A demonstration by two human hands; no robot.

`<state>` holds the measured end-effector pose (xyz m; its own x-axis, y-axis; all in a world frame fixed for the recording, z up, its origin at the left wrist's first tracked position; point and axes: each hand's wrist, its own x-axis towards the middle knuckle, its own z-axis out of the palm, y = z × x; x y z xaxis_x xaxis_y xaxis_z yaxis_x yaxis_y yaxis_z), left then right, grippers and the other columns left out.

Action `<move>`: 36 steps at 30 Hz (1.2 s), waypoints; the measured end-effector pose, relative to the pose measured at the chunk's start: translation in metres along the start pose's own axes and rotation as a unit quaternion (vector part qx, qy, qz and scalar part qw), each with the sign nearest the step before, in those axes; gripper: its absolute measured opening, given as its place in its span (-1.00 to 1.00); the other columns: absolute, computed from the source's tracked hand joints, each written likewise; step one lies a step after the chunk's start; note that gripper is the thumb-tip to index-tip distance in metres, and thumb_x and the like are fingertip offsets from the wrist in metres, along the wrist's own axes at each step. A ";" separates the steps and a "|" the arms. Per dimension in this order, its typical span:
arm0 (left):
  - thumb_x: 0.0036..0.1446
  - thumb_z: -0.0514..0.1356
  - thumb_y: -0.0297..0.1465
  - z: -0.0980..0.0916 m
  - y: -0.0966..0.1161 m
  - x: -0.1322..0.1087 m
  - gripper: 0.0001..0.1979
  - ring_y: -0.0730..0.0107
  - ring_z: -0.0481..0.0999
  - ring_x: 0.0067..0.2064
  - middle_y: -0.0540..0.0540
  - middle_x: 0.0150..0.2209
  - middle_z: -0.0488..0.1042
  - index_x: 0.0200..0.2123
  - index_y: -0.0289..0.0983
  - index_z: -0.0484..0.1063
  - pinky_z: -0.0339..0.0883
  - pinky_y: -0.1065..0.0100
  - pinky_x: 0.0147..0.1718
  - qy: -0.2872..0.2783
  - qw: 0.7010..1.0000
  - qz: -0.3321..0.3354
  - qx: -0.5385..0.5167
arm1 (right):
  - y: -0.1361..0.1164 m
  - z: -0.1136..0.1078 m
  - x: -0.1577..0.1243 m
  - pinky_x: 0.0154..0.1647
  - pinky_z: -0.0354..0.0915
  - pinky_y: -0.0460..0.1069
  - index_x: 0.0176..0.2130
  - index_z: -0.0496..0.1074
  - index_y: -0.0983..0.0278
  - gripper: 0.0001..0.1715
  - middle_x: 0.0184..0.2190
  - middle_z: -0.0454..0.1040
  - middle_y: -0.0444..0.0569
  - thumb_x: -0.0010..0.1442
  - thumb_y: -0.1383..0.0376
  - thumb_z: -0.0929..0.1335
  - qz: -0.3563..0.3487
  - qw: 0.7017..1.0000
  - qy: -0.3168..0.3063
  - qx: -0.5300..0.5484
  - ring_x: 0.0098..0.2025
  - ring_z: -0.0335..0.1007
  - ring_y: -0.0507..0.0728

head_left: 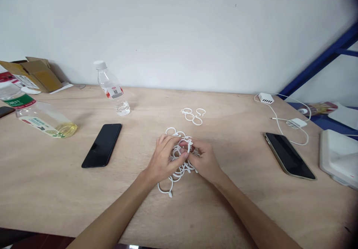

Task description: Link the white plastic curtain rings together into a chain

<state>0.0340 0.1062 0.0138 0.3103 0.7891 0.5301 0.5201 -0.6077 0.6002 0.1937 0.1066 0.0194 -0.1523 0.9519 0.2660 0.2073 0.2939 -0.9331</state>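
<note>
Over a loose pile of white plastic rings (177, 174), my two hands meet near the middle of the table. A white plastic ring (189, 147) with a small knob-like joint is pinched between the thumb and fingers of my left hand (161, 158). My right hand (206, 160) closes on the same ring from the other side; its fingertips are partly hidden behind the ring. One ring (165, 187) sticks out of the pile toward me. Farther back lies a small separate group of similar rings (189, 117).
Black phones lie left (102, 145) and right (289, 155) on the wooden table (134, 211). A water bottle (113, 88), a bottle with yellow liquid (44, 116) and a cardboard box (39, 73) stand left. A white charger (265, 98) with cables and a white case (338, 155) are right.
</note>
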 end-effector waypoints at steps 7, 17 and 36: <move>0.13 0.23 -0.37 0.002 0.000 0.000 -0.90 0.40 0.40 -0.37 -0.03 -0.42 0.43 -0.28 -0.24 0.36 0.30 0.36 -0.36 0.103 0.994 -0.007 -0.029 | -0.004 -0.004 0.003 -0.37 0.25 -0.02 -0.41 0.59 0.22 -0.86 -0.47 0.48 -0.09 0.00 0.32 0.39 0.065 0.995 0.009 0.073 -0.42 0.32 0.08; 0.24 0.13 -0.44 0.003 0.001 0.002 -0.86 0.41 0.40 -0.41 -0.04 -0.48 0.44 -0.40 -0.25 0.41 0.28 0.35 -0.40 0.078 0.994 0.080 0.007 | -0.014 -0.005 0.003 -0.40 0.25 -0.03 -0.47 0.54 0.27 -0.71 -0.51 0.47 -0.07 0.03 0.08 0.42 0.117 0.988 0.019 0.094 -0.44 0.31 0.07; 0.31 -0.27 0.00 -0.001 -0.001 0.002 -0.42 0.31 0.32 -0.35 -0.04 -0.46 0.36 -0.47 -0.25 0.30 0.14 0.23 -0.26 -0.038 0.999 -0.024 0.002 | -0.008 -0.003 0.004 -0.52 0.06 -0.09 -0.53 0.50 0.30 -0.69 -0.64 0.28 -0.18 -0.03 0.10 0.49 0.184 0.948 0.020 0.260 -0.55 0.10 -0.04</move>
<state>0.0331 0.1079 0.0148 0.3454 0.8215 0.4538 0.5390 -0.5694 0.6206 0.1939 0.1087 0.0291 -0.1229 0.9872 -0.1015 -0.2676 -0.1314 -0.9545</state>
